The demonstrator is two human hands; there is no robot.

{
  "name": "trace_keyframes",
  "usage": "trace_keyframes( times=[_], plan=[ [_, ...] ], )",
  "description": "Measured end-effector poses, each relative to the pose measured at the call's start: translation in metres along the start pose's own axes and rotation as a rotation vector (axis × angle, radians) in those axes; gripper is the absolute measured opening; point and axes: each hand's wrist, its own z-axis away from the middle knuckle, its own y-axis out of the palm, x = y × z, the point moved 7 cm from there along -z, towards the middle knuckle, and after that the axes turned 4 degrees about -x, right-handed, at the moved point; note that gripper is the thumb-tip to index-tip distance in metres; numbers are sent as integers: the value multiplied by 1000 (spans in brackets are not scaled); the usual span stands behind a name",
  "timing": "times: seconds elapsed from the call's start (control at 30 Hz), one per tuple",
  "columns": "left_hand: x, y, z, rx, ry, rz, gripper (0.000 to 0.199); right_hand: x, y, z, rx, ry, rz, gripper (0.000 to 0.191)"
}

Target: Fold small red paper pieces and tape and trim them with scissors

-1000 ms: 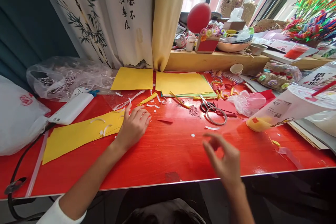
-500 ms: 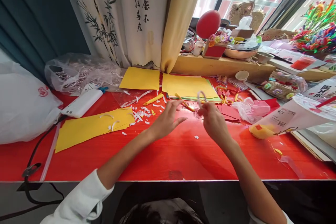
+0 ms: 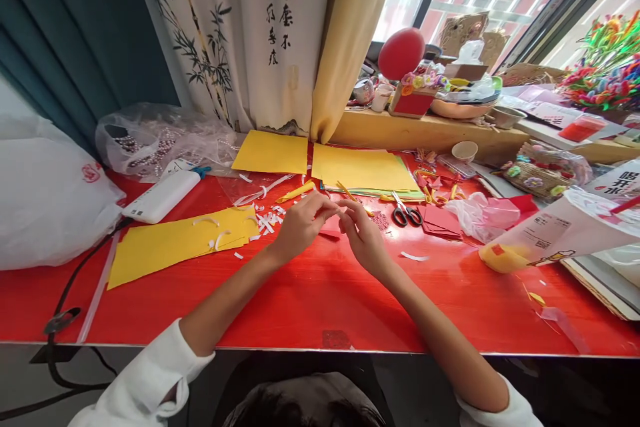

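Observation:
My left hand (image 3: 303, 221) and my right hand (image 3: 364, 238) meet fingertip to fingertip above the middle of the red table. Both are pinched closed around something too small to make out. A piece of red paper (image 3: 330, 233) shows just below the fingers; whether they hold it, I cannot tell. Close beyond the right hand lie black-handled scissors (image 3: 406, 212) and a thin yellow twisted piece (image 3: 349, 191). A white strip (image 3: 414, 257) rests on the table to its right. White paper scraps (image 3: 270, 221) are scattered beyond my left hand.
Yellow sheets (image 3: 367, 170) are stacked at the back, and more yellow paper (image 3: 170, 247) lies left. Red paper cards (image 3: 443, 221) sit beside a clear plastic bag (image 3: 483, 213). A tilted drink cup (image 3: 555, 230) is at right, a white power bank (image 3: 163, 197) at left.
My hands have come together and their fingertips now meet. The pale curled strip has left my right hand, and a white strip now lies to the right. The scissors are now uncovered.

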Motion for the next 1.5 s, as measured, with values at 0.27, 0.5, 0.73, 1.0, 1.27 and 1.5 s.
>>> trace_keyframes(
  times=[0.27,0.5,0.73,1.0,1.27,1.5],
  plan=[
    [3,-3,-3,-12,-95,40,10,0,-2,-3,-36,2,-46,31],
    [10,-3,-3,-24,-171,119,15,-1,-7,-9,18,66,-79,20],
    [19,3,-5,69,-99,-48,21,-14,-17,-11,0,24,158,20],
    [51,40,18,495,115,-358,27,-45,-43,-11,-148,28,696,23],
    [65,41,16,473,-159,-220,18,-47,-43,-11,-183,-45,533,19],
    [64,36,15,456,-379,-51,23,-32,-29,-8,-76,-130,471,15]
  ],
)
